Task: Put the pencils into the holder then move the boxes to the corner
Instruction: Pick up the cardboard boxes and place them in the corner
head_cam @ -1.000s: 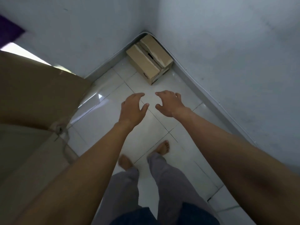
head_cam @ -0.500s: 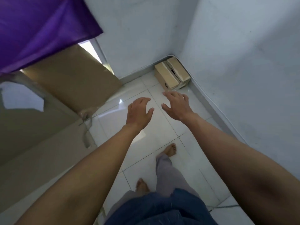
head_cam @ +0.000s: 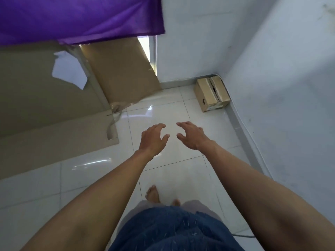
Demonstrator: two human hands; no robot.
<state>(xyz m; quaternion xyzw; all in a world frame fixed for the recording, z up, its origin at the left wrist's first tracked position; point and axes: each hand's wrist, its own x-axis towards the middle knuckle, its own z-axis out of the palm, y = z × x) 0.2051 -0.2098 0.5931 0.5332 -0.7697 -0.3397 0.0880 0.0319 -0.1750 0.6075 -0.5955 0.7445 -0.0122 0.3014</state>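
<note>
Seemingly one box [head_cam: 206, 91], flaps slightly parted, its inside dark.

The small brown cardboard box [head_cam: 211, 94] sits on the white tiled floor [head_cam: 163, 113] in the corner between the pale back wall [head_cam: 190, 42] and pale side wall [head_cam: 282, 87], beyond and right of the left hand [head_cam: 153, 139] and right hand [head_cam: 192, 135], which hang side by side above the floor, with large flat brown cardboard sheets [head_cam: 123, 73] to their left below a purple cloth [head_cam: 81, 17].

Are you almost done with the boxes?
Done: the small brown cardboard box sits in the wall corner. In hand: nothing; the left hand and right hand hover empty above the white tiled floor. Left: unclear, since no pencils, holder or other small boxes show.
</note>
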